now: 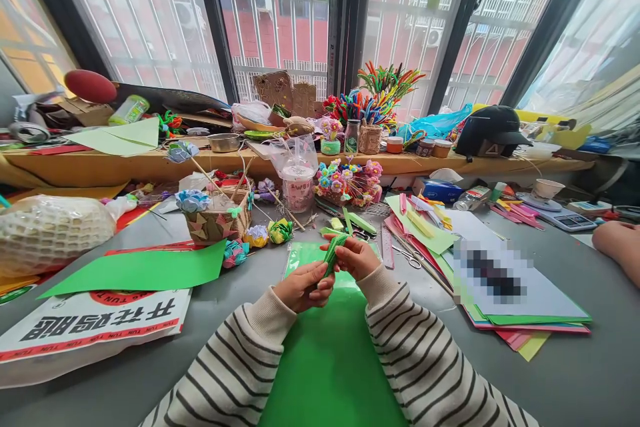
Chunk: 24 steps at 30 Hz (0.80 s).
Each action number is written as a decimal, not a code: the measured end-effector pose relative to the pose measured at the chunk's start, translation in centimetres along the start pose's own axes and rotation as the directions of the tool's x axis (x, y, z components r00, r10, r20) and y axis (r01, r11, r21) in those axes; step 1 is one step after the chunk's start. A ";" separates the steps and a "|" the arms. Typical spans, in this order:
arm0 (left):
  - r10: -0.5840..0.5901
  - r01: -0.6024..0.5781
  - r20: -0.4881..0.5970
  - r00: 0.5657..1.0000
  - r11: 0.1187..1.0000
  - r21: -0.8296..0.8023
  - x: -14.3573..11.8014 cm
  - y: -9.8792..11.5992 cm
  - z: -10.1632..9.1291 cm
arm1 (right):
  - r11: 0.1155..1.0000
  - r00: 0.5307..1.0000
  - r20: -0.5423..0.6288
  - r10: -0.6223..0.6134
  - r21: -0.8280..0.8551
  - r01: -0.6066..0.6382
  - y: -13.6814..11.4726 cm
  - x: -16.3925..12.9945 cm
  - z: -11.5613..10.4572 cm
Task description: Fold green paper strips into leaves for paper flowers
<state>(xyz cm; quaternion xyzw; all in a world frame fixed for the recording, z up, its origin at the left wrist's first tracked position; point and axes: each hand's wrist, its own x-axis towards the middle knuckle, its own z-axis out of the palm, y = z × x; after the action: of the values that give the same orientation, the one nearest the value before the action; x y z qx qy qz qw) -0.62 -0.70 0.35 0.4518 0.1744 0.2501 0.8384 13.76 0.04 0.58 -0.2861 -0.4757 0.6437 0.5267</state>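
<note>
A narrow, ridged, bright-green piece of folded paper [334,255] is held upright and slightly tilted between both hands, above the near middle of the grey table [240,320]. Its lower part is pinched by the left hand [305,287], with the thumb laid along the near side and the other fingers loosely curled beneath. Its upper part is gripped by the right hand [357,259], where the thumb and forefinger are closed on the edge; how the remaining fingers are placed behind it cannot be told. The hands are kept close together, and both wrists are covered by the cuffs of a cream sweater with black stripes [230,363]. Below them, a smooth, glossy green sheet [330,360] is spread on the table. Just beyond the right hand, flat light-green strips [361,222] are scattered, and a pair of silver metal scissors [413,259] is laid to its right.
</note>
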 end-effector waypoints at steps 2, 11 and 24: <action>0.005 -0.005 0.014 1.000 1.000 -0.031 0.0 -0.2 0.1 | 0.999 0.999 -0.015 -0.035 -0.030 0.035 0.1 0.0 0.2; 0.063 -0.051 -0.046 0.997 0.973 0.225 0.2 -0.2 0.1 | 0.985 0.991 -0.062 -0.123 -0.126 0.114 0.8 0.1 0.5; 0.300 -0.026 -0.073 0.951 0.312 0.950 -0.6 0.2 -1.4 | 0.769 0.965 0.202 -0.166 -0.586 0.255 -0.6 -0.8 -1.5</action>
<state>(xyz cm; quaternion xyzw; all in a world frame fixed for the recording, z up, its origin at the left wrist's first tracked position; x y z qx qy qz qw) -1.88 -0.01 -0.15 0.8344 0.3377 0.2385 0.3646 15.52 -0.30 0.42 -0.3392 -0.7214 0.4118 0.4415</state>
